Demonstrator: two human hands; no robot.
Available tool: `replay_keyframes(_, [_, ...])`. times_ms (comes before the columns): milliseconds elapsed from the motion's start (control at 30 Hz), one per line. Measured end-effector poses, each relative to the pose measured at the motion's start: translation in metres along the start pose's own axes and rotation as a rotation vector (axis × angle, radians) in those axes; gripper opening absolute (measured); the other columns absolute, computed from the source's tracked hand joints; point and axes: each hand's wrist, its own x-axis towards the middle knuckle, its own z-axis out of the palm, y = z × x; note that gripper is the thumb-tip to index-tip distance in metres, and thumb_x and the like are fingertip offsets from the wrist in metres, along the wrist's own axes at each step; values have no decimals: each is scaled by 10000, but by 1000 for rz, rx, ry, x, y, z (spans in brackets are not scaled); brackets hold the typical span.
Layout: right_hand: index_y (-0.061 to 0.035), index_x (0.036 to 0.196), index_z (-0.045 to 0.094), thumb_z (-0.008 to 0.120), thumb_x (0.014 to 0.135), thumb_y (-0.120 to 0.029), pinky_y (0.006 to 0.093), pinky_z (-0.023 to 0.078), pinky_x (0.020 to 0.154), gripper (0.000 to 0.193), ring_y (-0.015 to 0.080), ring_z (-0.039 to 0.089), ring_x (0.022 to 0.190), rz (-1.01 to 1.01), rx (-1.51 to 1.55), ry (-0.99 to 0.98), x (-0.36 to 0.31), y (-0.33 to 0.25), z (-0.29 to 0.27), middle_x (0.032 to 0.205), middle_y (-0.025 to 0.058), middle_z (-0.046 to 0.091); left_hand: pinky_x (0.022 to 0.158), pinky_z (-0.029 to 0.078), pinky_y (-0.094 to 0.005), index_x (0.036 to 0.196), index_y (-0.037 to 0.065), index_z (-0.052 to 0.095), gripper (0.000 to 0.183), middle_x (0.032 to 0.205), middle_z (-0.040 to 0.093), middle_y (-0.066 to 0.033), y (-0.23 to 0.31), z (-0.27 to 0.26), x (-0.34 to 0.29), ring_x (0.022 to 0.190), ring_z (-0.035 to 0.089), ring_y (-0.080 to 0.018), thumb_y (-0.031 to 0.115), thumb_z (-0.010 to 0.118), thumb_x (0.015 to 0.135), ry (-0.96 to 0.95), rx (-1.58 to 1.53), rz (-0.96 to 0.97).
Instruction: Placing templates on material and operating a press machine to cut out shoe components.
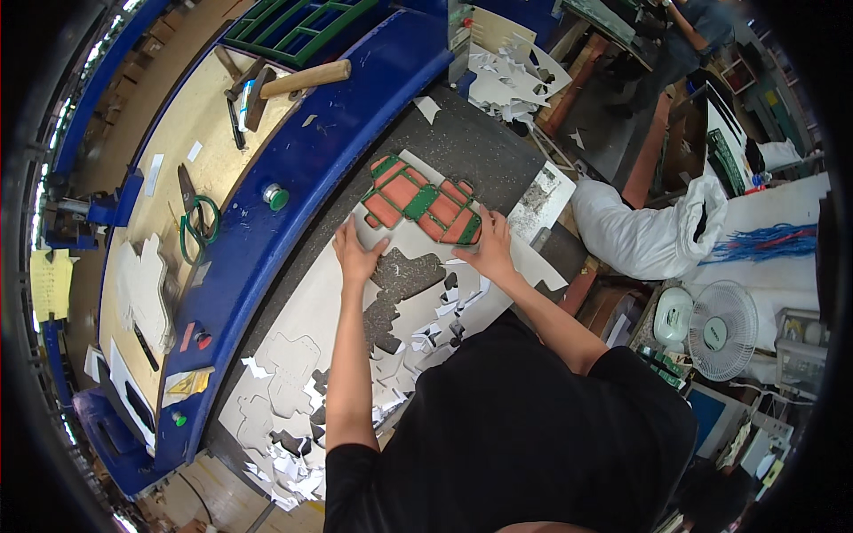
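A cutting die (425, 201) with red wood and green parts lies on a pale sheet (524, 266) over the black cutting board (498, 151). At the die's right end, my right hand (490, 252) grips the edge, thumb on the near side and fingers on the far side. My left hand (357, 254) rests on the sheet by the die's near left corner, thumb and fingers apart. Whether its fingertips touch the die is hard to see. Cut outlines (284, 373) and torn scraps (298, 466) cover the sheet's near left part.
Beyond a blue machine beam (333, 147) with a green button (275, 197) lie a wooden-handled hammer (306, 80), scissors (197, 218) and stacked cut pieces (147, 298). A white sack (640, 231) and a fan (721, 330) stand at right. Another person (680, 62) is at the far right.
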Motion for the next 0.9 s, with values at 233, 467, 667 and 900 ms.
replay_keyframes(233, [-4,1292,520,887,647,-294,454,411,999,796,365,493,1156,16,190,-152,16,29,-7,1184,154,517,1099,263,-484,1307,148,605,787,1392,434,-70,-9,11,19,1322,330,-317,380,903,616,-120,103,-48])
replay_keyframes(467, [-28,1261,553,876,654,-260,429,434,964,726,348,522,1115,-74,193,-100,6,39,-10,1152,136,527,1069,274,-467,1162,112,690,619,1349,477,-66,-6,18,10,1280,367,-307,332,903,624,-20,55,35])
replay_keyframes(667, [-23,1249,554,887,640,-170,391,461,928,710,301,563,1047,-66,322,-198,-7,64,-29,1109,128,536,1052,312,-462,1114,93,707,510,1278,562,-55,4,32,-26,1233,431,-304,303,867,678,19,49,49])
replay_keyframes(900, [-12,1272,517,879,657,-155,385,465,922,728,288,558,1038,-17,295,-189,-7,58,-21,1109,130,524,1047,330,-448,1123,112,715,483,1280,568,-68,-3,28,-17,1230,443,-301,275,864,693,58,-8,87])
